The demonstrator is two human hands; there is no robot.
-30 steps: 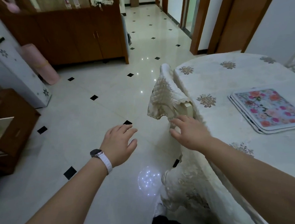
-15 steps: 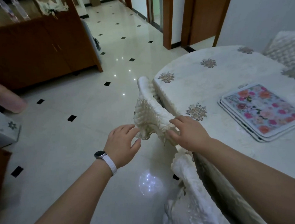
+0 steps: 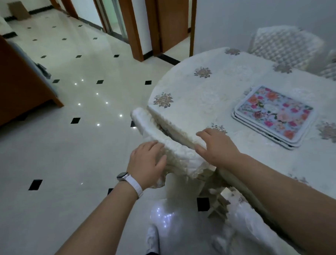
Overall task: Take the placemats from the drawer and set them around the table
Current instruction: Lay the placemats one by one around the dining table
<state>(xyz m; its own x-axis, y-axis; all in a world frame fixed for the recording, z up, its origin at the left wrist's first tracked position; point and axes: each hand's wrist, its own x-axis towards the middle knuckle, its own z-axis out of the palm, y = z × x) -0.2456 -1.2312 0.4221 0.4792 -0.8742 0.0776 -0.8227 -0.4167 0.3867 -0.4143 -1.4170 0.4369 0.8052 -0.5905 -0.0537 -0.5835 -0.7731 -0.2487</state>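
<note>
Head view: the left hand (image 3: 147,163), hovering free a second ago, is now landing on the cream quilted chair back (image 3: 176,152), joining the right hand (image 3: 216,146). The person seems to be shifting the chair, not laying mats. Left fingers (image 3: 154,145) are lying close together over the top, and right fingers (image 3: 206,133) are resting loosely spread. The stack of floral rectangular placemats (image 3: 274,113) is sitting untouched right of the chair back, on the round white-clothed table (image 3: 200,91).

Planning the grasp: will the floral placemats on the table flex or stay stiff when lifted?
Probably fairly stiff: the placemats lie flat with crisp, even edges. Several are stacked and slightly offset, so they may slide apart if gripped loosely. Each looks thin, so likely light.
</note>
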